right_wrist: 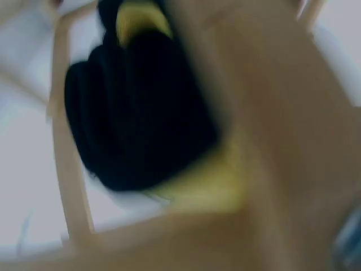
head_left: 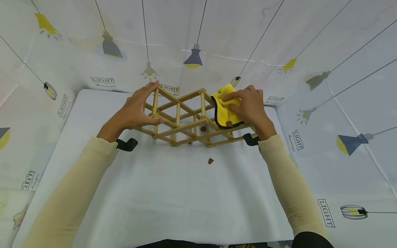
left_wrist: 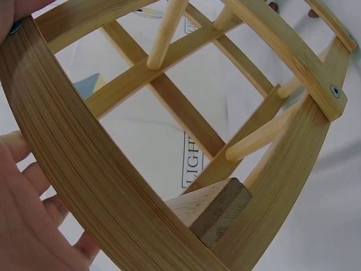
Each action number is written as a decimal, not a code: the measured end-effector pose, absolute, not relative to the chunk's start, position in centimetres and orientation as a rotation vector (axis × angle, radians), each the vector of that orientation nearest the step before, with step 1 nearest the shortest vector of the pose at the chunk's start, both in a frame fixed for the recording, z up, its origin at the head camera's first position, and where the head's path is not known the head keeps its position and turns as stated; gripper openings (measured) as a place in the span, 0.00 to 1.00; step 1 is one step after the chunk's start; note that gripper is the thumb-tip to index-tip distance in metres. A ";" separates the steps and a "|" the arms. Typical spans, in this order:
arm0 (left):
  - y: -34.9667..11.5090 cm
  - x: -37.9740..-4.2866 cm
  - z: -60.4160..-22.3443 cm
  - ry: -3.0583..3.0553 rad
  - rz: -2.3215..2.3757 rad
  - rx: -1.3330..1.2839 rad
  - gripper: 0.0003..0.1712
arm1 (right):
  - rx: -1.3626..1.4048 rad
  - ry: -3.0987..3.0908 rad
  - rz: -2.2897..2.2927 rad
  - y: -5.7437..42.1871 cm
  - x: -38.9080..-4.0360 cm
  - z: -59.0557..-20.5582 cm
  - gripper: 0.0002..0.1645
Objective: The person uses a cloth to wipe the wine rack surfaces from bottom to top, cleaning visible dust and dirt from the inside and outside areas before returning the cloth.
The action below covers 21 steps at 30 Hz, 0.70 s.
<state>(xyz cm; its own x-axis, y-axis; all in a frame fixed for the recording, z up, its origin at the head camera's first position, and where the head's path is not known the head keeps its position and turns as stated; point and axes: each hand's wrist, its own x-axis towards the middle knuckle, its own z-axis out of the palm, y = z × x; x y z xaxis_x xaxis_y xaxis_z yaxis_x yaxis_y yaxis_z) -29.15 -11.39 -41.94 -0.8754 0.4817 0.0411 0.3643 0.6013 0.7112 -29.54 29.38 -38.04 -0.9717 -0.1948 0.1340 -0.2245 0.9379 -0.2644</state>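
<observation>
A lattice rack (head_left: 173,130) of light wooden slats and round dowels stands on the white tabletop. My left hand (head_left: 134,108) grips its left end, fingers over the far top corner and thumb along the near side. In the left wrist view, fingers lie beside a broad, grained slat (left_wrist: 73,147). My right hand (head_left: 248,105) pinches a yellow cloth (head_left: 221,112) with black edging against the rack's right part. The right wrist view is blurred; the cloth's dark side (right_wrist: 135,113) bunches between the slats there.
A small brown fragment (head_left: 211,161) lies on the white tabletop (head_left: 173,199) in front of the rack. Another dark round bit (head_left: 203,128) shows through the slats. White sheeting printed with lamps (head_left: 193,57) surrounds the table's back and sides.
</observation>
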 end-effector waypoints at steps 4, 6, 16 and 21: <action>-11.5 -29.2 -42.0 2.672 1.139 0.716 0.70 | 0.402 -3.060 0.364 30.4 -30.3 -37.9 0.11; -11.6 -29.2 -42.1 2.673 1.145 0.719 0.70 | 0.424 -3.108 0.299 30.7 -30.6 -37.8 0.11; -11.3 -29.1 -41.9 2.660 1.131 0.735 0.71 | 0.378 -2.619 0.678 31.6 -30.8 -38.5 0.06; -11.4 -29.1 -42.0 2.677 1.122 0.724 0.70 | 0.462 -2.662 0.818 31.7 -30.6 -38.0 0.08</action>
<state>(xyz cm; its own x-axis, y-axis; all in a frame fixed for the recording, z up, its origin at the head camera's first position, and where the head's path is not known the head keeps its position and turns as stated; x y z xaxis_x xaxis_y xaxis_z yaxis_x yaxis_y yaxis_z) -29.12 -11.38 -42.03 -0.8721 0.4870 0.0470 0.3749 0.6035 0.7038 -30.62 31.75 -37.97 -0.8973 -0.2102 0.3882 -0.3919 0.7841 -0.4813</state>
